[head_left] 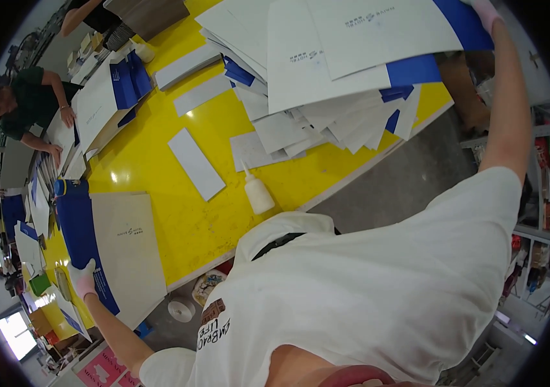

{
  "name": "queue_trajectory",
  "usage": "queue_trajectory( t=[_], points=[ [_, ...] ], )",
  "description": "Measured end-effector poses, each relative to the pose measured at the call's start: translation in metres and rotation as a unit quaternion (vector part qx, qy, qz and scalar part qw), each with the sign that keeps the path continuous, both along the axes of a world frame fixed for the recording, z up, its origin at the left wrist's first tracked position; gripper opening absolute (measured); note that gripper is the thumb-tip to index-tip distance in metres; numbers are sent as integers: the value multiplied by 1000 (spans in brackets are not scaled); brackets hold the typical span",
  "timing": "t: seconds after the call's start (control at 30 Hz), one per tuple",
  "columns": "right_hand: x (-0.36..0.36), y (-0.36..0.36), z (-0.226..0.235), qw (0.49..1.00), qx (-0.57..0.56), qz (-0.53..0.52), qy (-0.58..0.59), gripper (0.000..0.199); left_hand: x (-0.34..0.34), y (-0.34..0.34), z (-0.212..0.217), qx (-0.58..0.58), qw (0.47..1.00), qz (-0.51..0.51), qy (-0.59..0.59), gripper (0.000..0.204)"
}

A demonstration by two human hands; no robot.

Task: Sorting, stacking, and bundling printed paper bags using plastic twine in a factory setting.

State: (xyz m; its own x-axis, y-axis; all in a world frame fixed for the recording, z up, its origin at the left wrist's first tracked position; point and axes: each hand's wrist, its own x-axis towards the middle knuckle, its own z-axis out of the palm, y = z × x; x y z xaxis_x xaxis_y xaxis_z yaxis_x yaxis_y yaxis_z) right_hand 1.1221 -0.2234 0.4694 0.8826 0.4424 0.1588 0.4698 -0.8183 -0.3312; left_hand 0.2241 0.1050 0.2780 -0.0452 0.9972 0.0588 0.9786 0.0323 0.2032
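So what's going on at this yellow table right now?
A person in a white shirt is working with printed white-and-blue sheets on a yellow table. The left hand presses on a flat sheet with a blue band near the table's edge. The right hand grips a sheet atop a big loose pile. A small glue bottle stands between them. Another person handles sheets farther along.

Long yellow counter [159, 161], heaped white-and-blue printed sheets [326, 97] at its far end, loose white strips [195, 163], a white glue bottle [257, 191], a flat white-and-blue sheet [117, 248] at the near edge.
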Motion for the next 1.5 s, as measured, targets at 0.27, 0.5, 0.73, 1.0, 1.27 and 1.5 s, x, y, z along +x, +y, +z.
queue_trajectory(
  t=[0.27,0.5,0.73,1.0,1.27,1.5],
  points=[
    [104,-37,-61,974,-219,-45,-36,53,21,2,0,-3,1000,-7,-8,60],
    [8,-22,-253,976,-173,-28,127,62,8,-10,1,24,1000,-11,-16,52],
    [-60,-18,-258,975,-149,-157,41,107,13,-6,0,-7,1000,6,-4,59],
    [-89,-19,-256,966,-134,-214,43,113,14,-6,2,-1,1000,9,10,61],
    [-117,-9,-236,933,-270,-193,-138,105,19,-8,7,1,1000,8,24,62],
    [-76,-17,-287,966,108,-213,-102,82,14,-12,8,13,1000,2,5,56]
  ],
)
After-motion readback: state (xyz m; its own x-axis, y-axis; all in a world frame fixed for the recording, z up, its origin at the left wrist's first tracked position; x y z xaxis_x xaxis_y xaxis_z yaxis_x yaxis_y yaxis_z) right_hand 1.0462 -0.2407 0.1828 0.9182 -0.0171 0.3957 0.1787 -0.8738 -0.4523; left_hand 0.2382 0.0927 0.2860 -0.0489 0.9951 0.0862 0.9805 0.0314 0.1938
